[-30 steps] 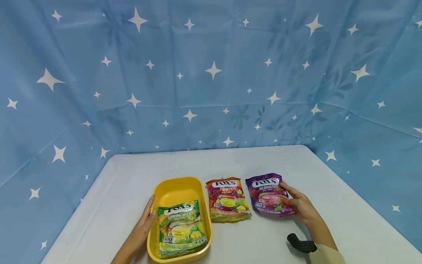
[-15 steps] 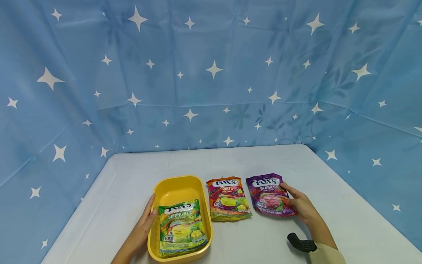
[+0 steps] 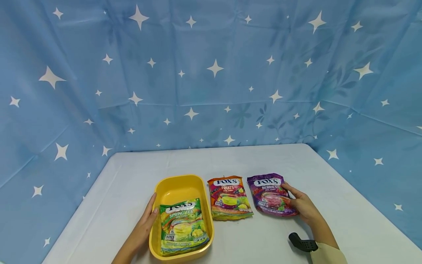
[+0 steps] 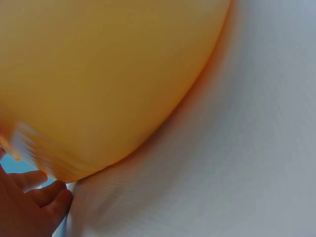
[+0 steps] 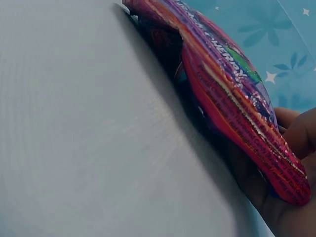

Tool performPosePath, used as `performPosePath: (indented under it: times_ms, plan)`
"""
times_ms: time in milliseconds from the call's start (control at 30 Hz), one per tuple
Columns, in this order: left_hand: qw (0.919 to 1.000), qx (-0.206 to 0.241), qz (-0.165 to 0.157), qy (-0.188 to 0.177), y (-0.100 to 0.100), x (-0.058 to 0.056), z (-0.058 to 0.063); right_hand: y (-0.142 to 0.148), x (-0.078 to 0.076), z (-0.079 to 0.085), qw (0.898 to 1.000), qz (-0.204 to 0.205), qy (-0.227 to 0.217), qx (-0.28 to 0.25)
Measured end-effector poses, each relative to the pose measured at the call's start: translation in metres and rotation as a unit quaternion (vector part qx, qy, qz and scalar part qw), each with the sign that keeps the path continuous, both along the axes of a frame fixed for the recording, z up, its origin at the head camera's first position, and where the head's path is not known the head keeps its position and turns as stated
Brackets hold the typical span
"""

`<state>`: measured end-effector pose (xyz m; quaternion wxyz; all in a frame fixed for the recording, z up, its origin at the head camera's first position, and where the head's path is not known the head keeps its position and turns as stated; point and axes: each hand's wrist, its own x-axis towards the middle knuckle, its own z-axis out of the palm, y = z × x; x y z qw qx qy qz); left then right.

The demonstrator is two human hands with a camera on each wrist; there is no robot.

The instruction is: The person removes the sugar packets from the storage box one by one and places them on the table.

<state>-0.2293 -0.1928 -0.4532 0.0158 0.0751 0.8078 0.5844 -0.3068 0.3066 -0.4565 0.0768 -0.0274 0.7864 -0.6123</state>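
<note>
Little changed over past second: right hand (image 3: 304, 208), fingers pinching Fox's Berries candy bag (image 3: 268, 193); left hand (image 3: 146, 220), fingers extended, touches yellow tray (image 3: 178, 189); work unadvanced

FOX'S (image 3: 227, 181) on SPRING TEA (image 3: 183, 225), FRUITS (image 3: 229, 200) and BERRIES bags (image 3: 271, 194)

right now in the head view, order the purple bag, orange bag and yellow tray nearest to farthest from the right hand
1. Purple bag, gripped by the right hand.
2. Orange bag, just left of it.
3. Yellow tray, farther left, beside the left hand.
</note>
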Motion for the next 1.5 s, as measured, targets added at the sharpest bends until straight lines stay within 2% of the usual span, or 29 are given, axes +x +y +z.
performPosePath:
  times_ms: [333, 533, 667, 767, 867, 1033, 1100, 1233, 1300, 1400, 1500]
  plan:
    - [0.9996, 0.024, 0.011, -0.009, -0.005, 0.003, 0.0, -0.006, -0.005, 0.007, 1.0, -0.002, -0.006, 0.028]
    - [0.9995, 0.026, 0.015, 0.003, -0.008, 0.005, 0.001, -0.01, -0.005, 0.011, 0.997, -0.001, 0.001, 0.073]
    - [0.9994, 0.032, 0.01, 0.01, -0.01, 0.006, 0.001, -0.013, -0.004, 0.012, 0.992, -0.004, 0.014, 0.122]
    - [0.9993, 0.033, 0.011, 0.01, -0.011, 0.007, 0.001, -0.015, -0.002, 0.012, 0.985, -0.008, 0.026, 0.171]
    - [0.9993, 0.032, 0.014, 0.009, -0.012, 0.008, 0.001, -0.016, -0.002, 0.014, 0.98, -0.01, 0.031, 0.194]
    - [0.9993, 0.032, 0.016, 0.012, -0.012, 0.01, 0.002, -0.016, -0.001, 0.015, 0.978, -0.009, 0.032, 0.204]
    - [0.9993, 0.029, 0.018, 0.015, -0.011, 0.009, 0.002, -0.015, -0.001, 0.015, 0.981, -0.017, 0.022, 0.194]
    - [0.9993, 0.027, 0.022, 0.015, -0.007, 0.007, 0.001, -0.012, -0.004, 0.014, 0.983, -0.06, -0.003, 0.175]
    - [0.9993, 0.029, 0.022, 0.012, -0.003, 0.005, 0.0, -0.007, -0.009, 0.007, 0.98, -0.081, 0.012, 0.179]
    - [0.9994, 0.027, 0.023, 0.008, 0.002, 0.004, -0.002, -0.026, 0.005, 0.031, 0.979, -0.082, 0.028, 0.185]
    - [0.9994, 0.018, 0.025, 0.015, 0.006, 0.003, -0.001, -0.071, 0.033, 0.068, 0.984, -0.057, 0.047, 0.159]
